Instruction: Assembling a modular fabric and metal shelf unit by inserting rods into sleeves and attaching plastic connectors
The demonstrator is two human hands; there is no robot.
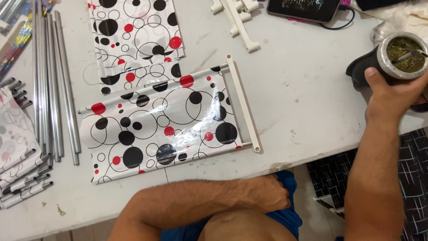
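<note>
Right hand (390,96) raised at the right, fingers curled in a grasp; left hand (267,194) resting, forearm lying crosswise.
</note>
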